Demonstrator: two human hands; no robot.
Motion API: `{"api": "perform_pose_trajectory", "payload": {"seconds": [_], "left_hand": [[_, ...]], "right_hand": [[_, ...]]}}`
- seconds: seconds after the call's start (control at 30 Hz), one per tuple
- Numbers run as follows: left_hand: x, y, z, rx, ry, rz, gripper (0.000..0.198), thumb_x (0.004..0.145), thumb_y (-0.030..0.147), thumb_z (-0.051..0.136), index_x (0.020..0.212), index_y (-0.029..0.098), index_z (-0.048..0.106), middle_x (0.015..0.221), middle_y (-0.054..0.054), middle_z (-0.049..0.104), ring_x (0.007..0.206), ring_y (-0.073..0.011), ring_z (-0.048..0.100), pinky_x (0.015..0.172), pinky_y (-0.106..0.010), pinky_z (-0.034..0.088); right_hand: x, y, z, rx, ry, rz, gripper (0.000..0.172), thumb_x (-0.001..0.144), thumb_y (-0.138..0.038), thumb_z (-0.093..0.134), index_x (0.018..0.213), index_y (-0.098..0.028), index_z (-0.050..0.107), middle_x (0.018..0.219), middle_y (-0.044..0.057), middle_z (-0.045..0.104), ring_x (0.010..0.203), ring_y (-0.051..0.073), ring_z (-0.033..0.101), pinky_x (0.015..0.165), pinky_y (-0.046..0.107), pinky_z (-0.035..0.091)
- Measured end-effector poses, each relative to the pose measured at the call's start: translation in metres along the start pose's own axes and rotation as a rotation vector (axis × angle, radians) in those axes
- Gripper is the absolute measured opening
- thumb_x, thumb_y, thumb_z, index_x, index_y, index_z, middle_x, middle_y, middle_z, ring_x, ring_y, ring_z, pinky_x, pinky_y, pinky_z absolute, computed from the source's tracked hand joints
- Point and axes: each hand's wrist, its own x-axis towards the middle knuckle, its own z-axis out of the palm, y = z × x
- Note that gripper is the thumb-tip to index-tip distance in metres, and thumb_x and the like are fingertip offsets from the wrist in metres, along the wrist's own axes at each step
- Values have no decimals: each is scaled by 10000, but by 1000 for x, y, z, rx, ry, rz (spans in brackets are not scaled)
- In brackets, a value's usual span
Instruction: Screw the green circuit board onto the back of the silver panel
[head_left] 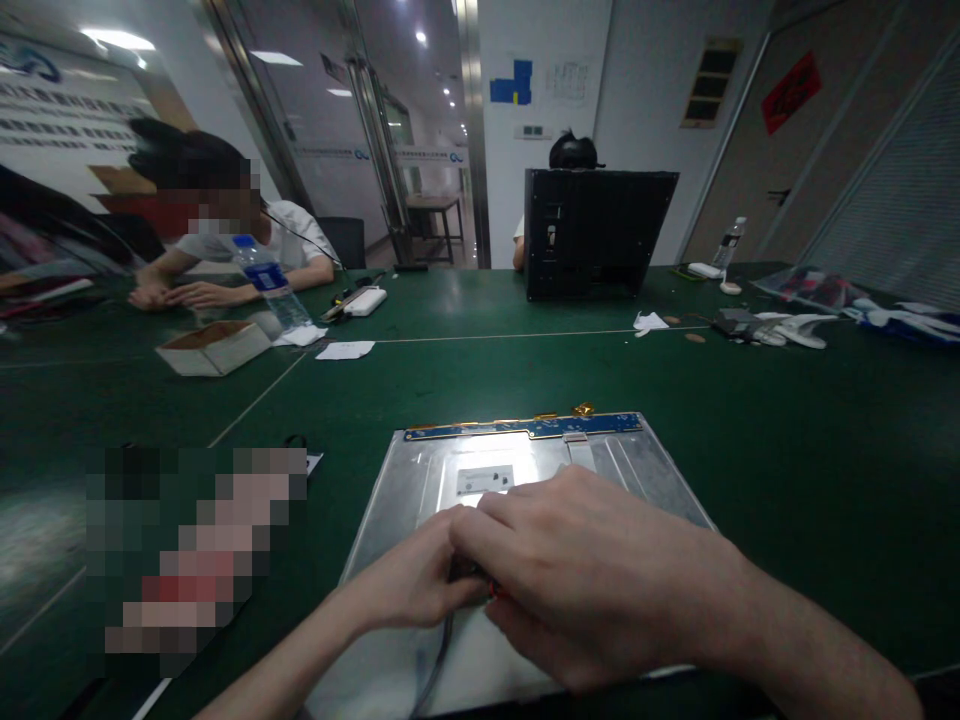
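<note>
A flat display panel (390, 500) lies with its silvery metal back up, a blue circuit strip (480, 432) along its far edge. A flat ribbon cable (580, 455) runs from that strip, and a label (484, 480) sits on the metal. Over the panel's middle my left hand (424, 575) is closed, with a dark cable (442, 660) coming down from its fingers. Against it, my right hand (577, 570) is closed too, its fingers bent around something mostly hidden. A small red bit shows between the hands.
On the green table (420, 375) stand an open box (214, 350), a water bottle (270, 285) and a black monitor-like casing (596, 235). A person (285, 235) sits at the far left. White gloves (795, 330) lie right. A blurred-out item (217, 540) lies left of the panel.
</note>
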Motion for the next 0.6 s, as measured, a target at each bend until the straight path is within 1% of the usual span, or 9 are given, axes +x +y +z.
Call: {"api": "perform_pose_trajectory", "payload": {"seconds": [0.1,0.13,0.23,0.3,0.37,0.43,0.5,0.6], "left_hand": [[1,-2,-1,25,-47,33,85,726,176,538,703,155,617,789,-25,652,706,-171,553,689,-238,479],[1,-2,-1,51,-64,34,84,718,167,542,690,155,621,780,-25,648,728,-180,559,708,-245,476],[1,-1,-2,95,-81,13,80,716,170,556,665,158,617,752,-26,634,756,-194,563,742,-262,468],[0,1,-1,56,-48,-24,88,735,187,544,681,154,606,762,-31,635,717,-181,559,703,-250,474],[0,3,-1,2,-19,-57,76,732,190,538,715,149,599,794,-37,644,680,-165,552,637,-225,472],[0,5,-1,-19,-26,-72,81,725,179,531,735,145,604,794,-33,651,670,-160,553,591,-204,460],[0,4,-1,8,-53,-55,108,737,165,512,718,145,617,760,-17,650,690,-162,556,612,-200,459],[0,3,-3,58,-66,16,148,746,150,505,699,154,646,758,-1,649,756,-174,561,702,-222,468]], "right_hand": [[2,2,2,-22,5,37,316,862,-409,598,1040,-162,515,825,26,663,639,152,549,480,286,274],[3,2,3,-38,3,53,303,877,-425,582,1030,-170,523,804,20,663,620,148,543,478,285,261],[3,2,5,-83,-2,76,208,931,-365,502,1014,-177,528,748,8,654,559,132,506,464,285,226],[2,2,4,-81,-1,55,165,924,-293,478,1026,-168,516,757,12,653,557,132,497,457,287,231],[0,2,2,-61,4,23,181,872,-250,516,1029,-159,500,797,18,651,581,136,506,454,285,258],[-1,2,0,-39,5,6,233,824,-246,569,1026,-158,491,839,23,649,619,142,525,460,281,284],[-1,2,0,-23,3,11,268,831,-308,596,1035,-165,495,851,21,650,640,147,541,464,282,289],[0,3,2,-33,9,50,321,873,-451,575,1041,-185,515,807,8,654,621,147,546,468,286,266]]}}
